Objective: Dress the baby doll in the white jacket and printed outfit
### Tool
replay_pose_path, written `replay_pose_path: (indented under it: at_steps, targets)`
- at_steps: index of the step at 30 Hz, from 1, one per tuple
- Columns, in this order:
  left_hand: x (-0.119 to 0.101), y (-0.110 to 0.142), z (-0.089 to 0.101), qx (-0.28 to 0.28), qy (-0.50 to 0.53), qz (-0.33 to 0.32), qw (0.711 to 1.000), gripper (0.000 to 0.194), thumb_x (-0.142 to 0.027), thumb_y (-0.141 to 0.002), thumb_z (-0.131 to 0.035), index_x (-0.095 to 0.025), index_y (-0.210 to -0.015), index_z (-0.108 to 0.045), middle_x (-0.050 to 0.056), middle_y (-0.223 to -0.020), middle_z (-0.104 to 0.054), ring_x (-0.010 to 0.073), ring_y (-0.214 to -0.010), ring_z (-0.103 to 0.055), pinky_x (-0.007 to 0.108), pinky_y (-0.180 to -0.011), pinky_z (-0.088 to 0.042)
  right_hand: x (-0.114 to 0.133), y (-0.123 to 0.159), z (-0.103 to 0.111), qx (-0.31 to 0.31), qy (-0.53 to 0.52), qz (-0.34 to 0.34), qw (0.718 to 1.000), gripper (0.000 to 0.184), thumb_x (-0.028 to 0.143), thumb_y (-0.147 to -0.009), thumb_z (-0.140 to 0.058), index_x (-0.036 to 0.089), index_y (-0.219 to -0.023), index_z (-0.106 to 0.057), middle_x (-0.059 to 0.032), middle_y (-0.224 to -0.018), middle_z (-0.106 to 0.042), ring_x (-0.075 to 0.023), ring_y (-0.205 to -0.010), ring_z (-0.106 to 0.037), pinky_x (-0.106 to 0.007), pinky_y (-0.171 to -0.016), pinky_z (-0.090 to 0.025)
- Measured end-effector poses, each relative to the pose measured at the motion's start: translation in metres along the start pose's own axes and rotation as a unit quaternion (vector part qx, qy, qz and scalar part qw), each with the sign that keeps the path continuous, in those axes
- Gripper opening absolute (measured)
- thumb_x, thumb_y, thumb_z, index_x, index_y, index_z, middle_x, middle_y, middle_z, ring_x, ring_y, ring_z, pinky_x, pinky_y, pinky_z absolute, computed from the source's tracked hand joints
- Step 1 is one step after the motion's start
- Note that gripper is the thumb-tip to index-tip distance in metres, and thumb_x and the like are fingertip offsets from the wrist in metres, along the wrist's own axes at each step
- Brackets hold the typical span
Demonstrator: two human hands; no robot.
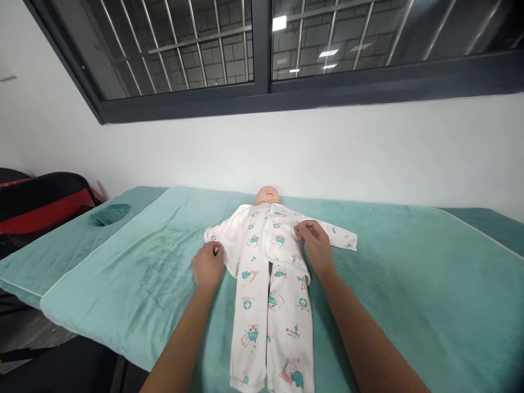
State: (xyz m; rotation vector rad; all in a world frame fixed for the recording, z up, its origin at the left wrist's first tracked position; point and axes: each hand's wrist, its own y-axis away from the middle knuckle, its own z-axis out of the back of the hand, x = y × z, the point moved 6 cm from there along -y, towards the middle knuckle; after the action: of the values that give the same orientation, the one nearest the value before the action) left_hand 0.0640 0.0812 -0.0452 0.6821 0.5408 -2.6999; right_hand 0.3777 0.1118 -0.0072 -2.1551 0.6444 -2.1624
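Lying face-up mid-bed (401,284): doll (267,195) inside white printed romper (268,289). Left hand (208,267) closed, pinching romper's side edge; right hand (314,243) pinched shut on front flap near chest.

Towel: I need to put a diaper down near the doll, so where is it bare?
The towel is bare right of the right hand, out to its edge. Left of the left hand is another bare stretch. The middle is crowded: doll, romper and both hands.
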Motion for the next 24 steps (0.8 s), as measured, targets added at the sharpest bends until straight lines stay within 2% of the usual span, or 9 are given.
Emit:
replay_pose_path:
  at_steps: [2,4,7,9,11,15,17,21,24]
  targets:
    - [0.000,0.000,0.000,-0.003,-0.001,0.000,1.000,0.023,-0.031,-0.088,-0.045,-0.022,-0.095,-0.065,0.005,-0.092,-0.069,0.0229,-0.086,-0.061,0.031,-0.072,-0.037,0.015,-0.001,-0.016,0.039,0.075,0.073,0.994,0.019,0.038,-0.083,-0.057,0.021,-0.089,-0.062,-0.0031,-0.094,-0.065,-0.0170,-0.090,-0.059,-0.030,-0.082,-0.047]
    - [-0.001,-0.001,0.000,-0.008,0.000,-0.004,1.000,0.023,-0.031,-0.089,-0.045,-0.022,-0.094,-0.065,0.005,-0.092,-0.070,0.0231,-0.086,-0.061,0.031,-0.073,-0.037,0.028,-0.007,-0.036,0.096,0.148,0.130,0.976,0.021,0.035,-0.086,-0.053,0.022,-0.099,-0.063,-0.0045,-0.108,-0.065,-0.0190,-0.104,-0.057,-0.034,-0.095,-0.043]
    - [-0.001,-0.001,-0.001,-0.014,-0.003,-0.008,1.000,0.022,-0.031,-0.089,-0.046,-0.022,-0.094,-0.065,0.005,-0.091,-0.070,0.0231,-0.087,-0.062,0.031,-0.072,-0.038,0.035,-0.026,-0.070,0.185,0.288,0.163,0.925,0.023,0.030,-0.089,-0.050,0.022,-0.106,-0.064,-0.0041,-0.117,-0.064,-0.0196,-0.114,-0.053,-0.035,-0.102,-0.038]
    - [0.000,-0.002,-0.001,-0.014,-0.008,-0.005,1.000,0.021,-0.030,-0.089,-0.046,-0.022,-0.094,-0.065,0.005,-0.090,-0.069,0.0230,-0.087,-0.062,0.031,-0.072,-0.038,0.033,-0.042,-0.089,0.226,0.376,0.159,0.884,0.024,0.029,-0.090,-0.049,0.022,-0.107,-0.064,-0.0043,-0.122,-0.062,-0.0207,-0.119,-0.050,-0.035,-0.101,-0.038]
    - [0.000,-0.002,-0.002,-0.012,-0.013,-0.001,1.000,0.021,-0.030,-0.088,-0.047,-0.022,-0.093,-0.065,0.005,-0.089,-0.069,0.0232,-0.087,-0.062,0.031,-0.072,-0.037,0.030,-0.059,-0.103,0.245,0.429,0.147,0.857,0.022,0.031,-0.089,-0.053,0.021,-0.104,-0.066,-0.0050,-0.123,-0.062,-0.0238,-0.119,-0.050,-0.036,-0.096,-0.040]
    - [0.000,-0.002,-0.001,-0.014,-0.010,-0.005,1.000,0.020,-0.029,-0.089,-0.046,-0.022,-0.092,-0.065,0.005,-0.087,-0.069,0.0235,-0.086,-0.061,0.032,-0.072,-0.037,0.025,-0.079,-0.124,0.283,0.474,0.120,0.825,0.016,0.035,-0.080,-0.065,0.020,-0.084,-0.068,-0.0065,-0.100,-0.068,-0.0265,-0.104,-0.057,-0.033,-0.080,-0.044]
    - [0.000,-0.001,-0.001,-0.017,-0.007,-0.007,1.000,0.020,-0.029,-0.089,-0.046,-0.022,-0.092,-0.064,0.005,-0.086,-0.068,0.0232,-0.085,-0.061,0.032,-0.072,-0.037,0.023,-0.081,-0.132,0.299,0.491,0.119,0.810,0.015,0.034,-0.081,-0.065,0.019,-0.078,-0.066,-0.0068,-0.092,-0.068,-0.0255,-0.103,-0.058,-0.031,-0.078,-0.044]
    - [0.001,-0.001,-0.002,-0.021,0.003,-0.004,1.000,0.019,-0.029,-0.089,-0.047,-0.022,-0.093,-0.064,0.005,-0.085,-0.068,0.0226,-0.085,-0.061,0.031,-0.072,-0.038,0.020,-0.077,-0.147,0.309,0.521,0.107,0.788,0.014,0.028,-0.088,-0.058,0.016,-0.092,-0.065,-0.0101,-0.094,-0.069,-0.0231,-0.092,-0.062,-0.030,-0.076,-0.043]
    - [0.004,-0.001,-0.002,-0.028,0.024,-0.002,0.999,0.019,-0.030,-0.089,-0.047,-0.022,-0.094,-0.064,0.005,-0.086,-0.067,0.0216,-0.084,-0.061,0.031,-0.072,-0.038,0.017,-0.075,-0.154,0.296,0.547,0.082,0.778,0.018,0.023,-0.089,-0.056,0.012,-0.101,-0.062,-0.0148,-0.093,-0.069,-0.0249,-0.086,-0.065,-0.031,-0.074,-0.044]
